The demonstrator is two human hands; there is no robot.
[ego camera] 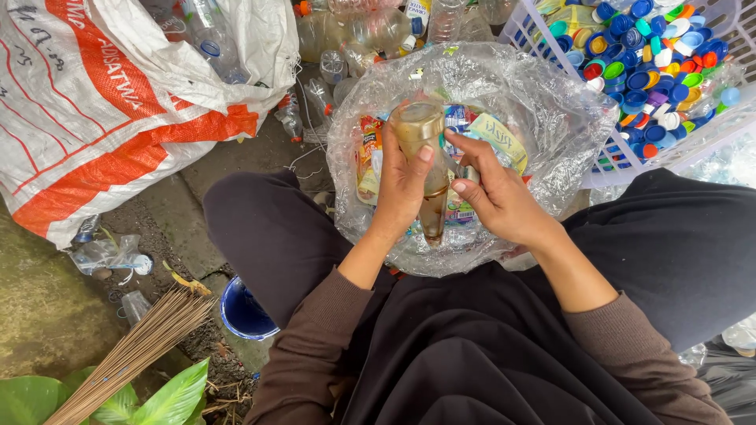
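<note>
Bottle [426, 169]: clear plastic tinted brown, with dark brown liquid in its lower end. Bag [543, 110]: transparent, glossy, holding labels [496, 135] in yellow, green, red and blue. Basket [709, 130]: white lattice, filled with bottle caps [646, 55] mostly blue, mixed with orange, green, white, red and purple. Sack [118, 94]: white woven, crossed by broad orange-red bands. Sleeves [315, 346]: dull brown. Trousers [268, 228]: black. Bowl [242, 311]: deep blue. Broom bristles [134, 354]: tan. Leaves [169, 393]: bright green.
</note>
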